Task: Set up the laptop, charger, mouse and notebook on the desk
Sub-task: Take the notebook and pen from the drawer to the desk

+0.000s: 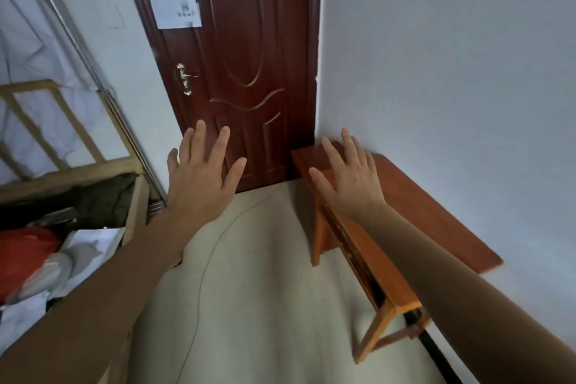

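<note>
A narrow orange-brown wooden desk (414, 206) stands against the white wall on the right, its top bare. My right hand (349, 178) is stretched out over the desk's far left end, fingers spread, holding nothing. My left hand (201, 171) reaches forward over the floor, palm down with fingers apart, in front of the door. No laptop, charger, mouse or notebook is in view.
A dark red door (246, 72) with a brass handle (184, 78) and a paper notice (176, 9) is straight ahead. A wooden bed frame (71, 165) with red and white bedding is at the left. A thin cable (205, 268) runs across the pale floor.
</note>
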